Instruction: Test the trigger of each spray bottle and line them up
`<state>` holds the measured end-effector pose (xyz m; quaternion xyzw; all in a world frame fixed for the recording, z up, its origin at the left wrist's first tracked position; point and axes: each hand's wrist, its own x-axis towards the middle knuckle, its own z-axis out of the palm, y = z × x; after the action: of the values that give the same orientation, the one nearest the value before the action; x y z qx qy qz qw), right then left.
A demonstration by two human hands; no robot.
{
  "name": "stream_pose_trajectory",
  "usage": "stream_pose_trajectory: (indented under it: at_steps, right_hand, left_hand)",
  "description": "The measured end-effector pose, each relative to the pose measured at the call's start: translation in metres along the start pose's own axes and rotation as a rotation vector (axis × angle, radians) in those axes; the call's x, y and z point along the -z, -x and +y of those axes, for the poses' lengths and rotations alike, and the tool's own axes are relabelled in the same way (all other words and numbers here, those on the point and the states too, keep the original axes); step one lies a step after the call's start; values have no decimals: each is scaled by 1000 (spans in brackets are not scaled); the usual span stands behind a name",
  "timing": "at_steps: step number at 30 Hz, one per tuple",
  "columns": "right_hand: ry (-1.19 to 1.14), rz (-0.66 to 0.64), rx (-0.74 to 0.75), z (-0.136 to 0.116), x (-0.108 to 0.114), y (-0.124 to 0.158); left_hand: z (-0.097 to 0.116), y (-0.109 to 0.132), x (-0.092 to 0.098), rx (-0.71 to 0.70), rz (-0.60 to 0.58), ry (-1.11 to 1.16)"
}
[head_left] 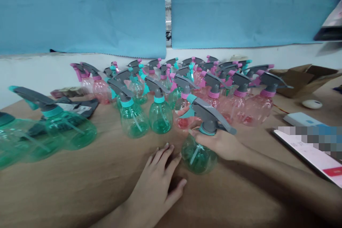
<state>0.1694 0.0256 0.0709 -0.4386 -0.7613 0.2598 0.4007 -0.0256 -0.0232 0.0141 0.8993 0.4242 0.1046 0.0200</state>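
Judging by the layout, the work was well along: every bottle seen whole already wore its spray head, and no loose head or bare neck showed. Pink bottles (233, 110) and green ones stood in a crowd from 10 to 1 o'clock of the held bottle (199, 158), the nearest green pair (161, 117) at 10 o'clock. A separate green group (72, 131) stood at 9 o'clock, one cut off by the frame's edge. What was left seemed to be the held bottle, not yet let go; whether the separate group was done, I could not tell.

The right hand (221, 144) was clamped around that bottle's neck, just below the head. The left hand (160, 171), at 8 o'clock of it, held nothing; its fingers were spread low over the tabletop (80, 192), near the bottle's side. The hands were apart.

The held bottle was upright, its body round, clear and green, with a pale tube slanting inside. Its head was grey with a teal nozzle aimed toward 10 o'clock and a long lever reaching toward 4. Whether it held liquid was unclear.
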Motion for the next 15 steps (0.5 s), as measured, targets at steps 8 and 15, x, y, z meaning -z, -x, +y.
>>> stream_pose_trajectory:
  at_steps: [8, 15]
  right_hand:
    - [-140, 22, 12, -2, 1, -2]
    - [-125, 22, 7, -1, 1, -2]
  left_hand:
    - [0, -1, 0, 3, 10, 6]
    - [-1, -1, -1, 0, -16, -11]
